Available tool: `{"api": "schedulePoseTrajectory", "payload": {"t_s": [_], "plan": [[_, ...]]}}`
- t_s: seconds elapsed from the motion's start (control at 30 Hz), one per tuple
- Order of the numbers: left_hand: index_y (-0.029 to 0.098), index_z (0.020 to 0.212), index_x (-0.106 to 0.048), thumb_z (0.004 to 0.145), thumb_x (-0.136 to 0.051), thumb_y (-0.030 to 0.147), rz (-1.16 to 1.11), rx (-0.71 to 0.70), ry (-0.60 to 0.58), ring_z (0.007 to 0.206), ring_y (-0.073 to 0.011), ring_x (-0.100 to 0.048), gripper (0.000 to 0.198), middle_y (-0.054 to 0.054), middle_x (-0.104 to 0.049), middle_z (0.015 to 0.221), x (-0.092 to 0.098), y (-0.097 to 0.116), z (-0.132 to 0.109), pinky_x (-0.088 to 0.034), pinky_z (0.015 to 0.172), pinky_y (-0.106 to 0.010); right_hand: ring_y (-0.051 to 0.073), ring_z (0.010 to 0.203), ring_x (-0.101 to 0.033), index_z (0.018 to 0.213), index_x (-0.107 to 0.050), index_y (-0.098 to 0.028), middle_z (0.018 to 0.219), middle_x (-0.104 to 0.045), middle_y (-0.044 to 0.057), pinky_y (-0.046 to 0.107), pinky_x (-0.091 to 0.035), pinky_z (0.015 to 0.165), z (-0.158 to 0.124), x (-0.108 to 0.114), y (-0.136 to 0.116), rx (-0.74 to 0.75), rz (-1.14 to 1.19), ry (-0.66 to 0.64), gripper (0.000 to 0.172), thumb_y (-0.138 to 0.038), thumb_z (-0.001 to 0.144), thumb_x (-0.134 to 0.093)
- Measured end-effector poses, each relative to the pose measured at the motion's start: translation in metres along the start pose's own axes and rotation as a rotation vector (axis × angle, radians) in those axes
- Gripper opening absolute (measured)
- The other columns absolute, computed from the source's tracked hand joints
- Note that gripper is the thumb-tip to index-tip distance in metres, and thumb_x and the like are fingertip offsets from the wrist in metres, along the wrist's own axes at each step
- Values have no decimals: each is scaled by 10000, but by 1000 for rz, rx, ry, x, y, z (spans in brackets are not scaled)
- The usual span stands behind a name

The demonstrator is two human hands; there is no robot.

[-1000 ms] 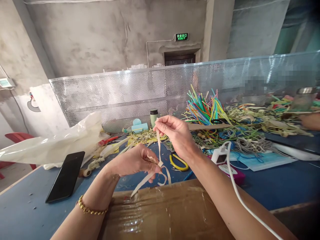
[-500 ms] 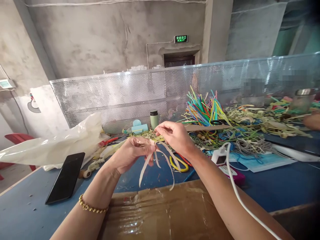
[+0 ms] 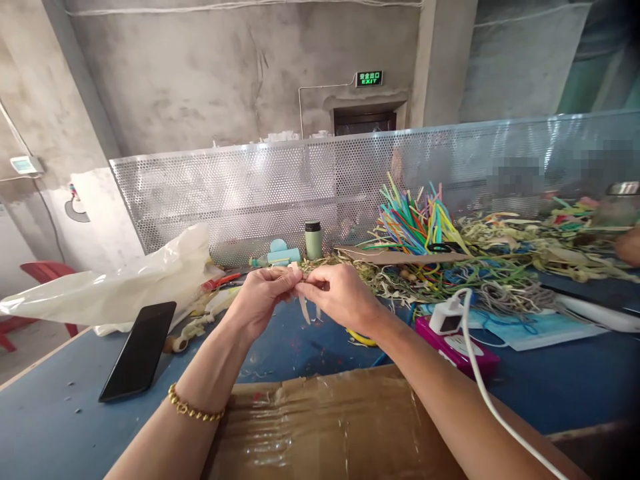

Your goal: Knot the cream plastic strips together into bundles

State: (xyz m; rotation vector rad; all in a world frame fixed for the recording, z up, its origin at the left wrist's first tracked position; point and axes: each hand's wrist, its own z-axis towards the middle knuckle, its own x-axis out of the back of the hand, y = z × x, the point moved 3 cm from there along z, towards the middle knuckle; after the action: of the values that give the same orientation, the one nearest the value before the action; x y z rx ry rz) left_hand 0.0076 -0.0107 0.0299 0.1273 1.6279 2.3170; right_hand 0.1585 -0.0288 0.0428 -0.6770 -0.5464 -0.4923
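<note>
Pale flat strips (image 3: pixel 305 311) hang down between my two hands over the blue table. My left hand (image 3: pixel 260 293), with a gold bead bracelet on the wrist, pinches the strips between thumb and fingers. Fingertip to fingertip with it, my right hand (image 3: pixel 340 290) is closed in a pinch on the same pale strips; its fingers hide part of them. Yellow-handled scissors (image 3: pixel 361 339) lie partly behind my right wrist. Below both hands is a brown cardboard sheet (image 3: pixel 320 427) covered with clear tape.
A black phone (image 3: pixel 139 350) and a plastic bag (image 3: pixel 115 287) lie left. Behind my hands stand a green bottle (image 3: pixel 313 240) and colourful pipe cleaners (image 3: pixel 415 217). A white charger (image 3: pixel 447 315) with a cable sits on a magenta box (image 3: pixel 463 353) at right, near a blue face mask (image 3: pixel 545 328).
My right hand has come down and in to meet my left hand at the strips. Less of the strips' loose ends shows. The view has shifted slightly.
</note>
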Motion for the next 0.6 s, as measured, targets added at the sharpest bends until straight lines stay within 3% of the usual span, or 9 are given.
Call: {"api": "schedulePoseTrajectory", "payload": {"t_s": [0.17, 0.4, 0.6], "plan": [[104, 588, -691, 658, -837, 350, -23, -24, -9, 561, -95, -472, 295, -36, -602, 587, -3, 0, 0, -367, 545, -252, 95, 504, -340, 525, -523, -175, 495, -408, -34, 282, -234, 495, -1, -5, 0, 16, 27, 38, 378, -317, 869, -585], [101, 585, -693, 707, -803, 318, -63, -58, 23, 573, -98, -499, 273, -37, -604, 594, 1, 0, 2, -403, 576, -251, 97, 509, -393, 559, -589, -162, 523, -511, -13, 277, -260, 503, -1, -7, -2, 5, 44, 11, 278, -228, 829, -599], [98, 562, -671, 737, -781, 283, -78, -86, 42, 591, -97, -504, 277, -30, -585, 606, 4, 5, 1, -421, 586, -242, 92, 486, -392, 533, -573, -161, 501, -521, -8, 288, -261, 504, -1, -7, -7, -11, 13, -15, 303, -215, 829, -605]]}}
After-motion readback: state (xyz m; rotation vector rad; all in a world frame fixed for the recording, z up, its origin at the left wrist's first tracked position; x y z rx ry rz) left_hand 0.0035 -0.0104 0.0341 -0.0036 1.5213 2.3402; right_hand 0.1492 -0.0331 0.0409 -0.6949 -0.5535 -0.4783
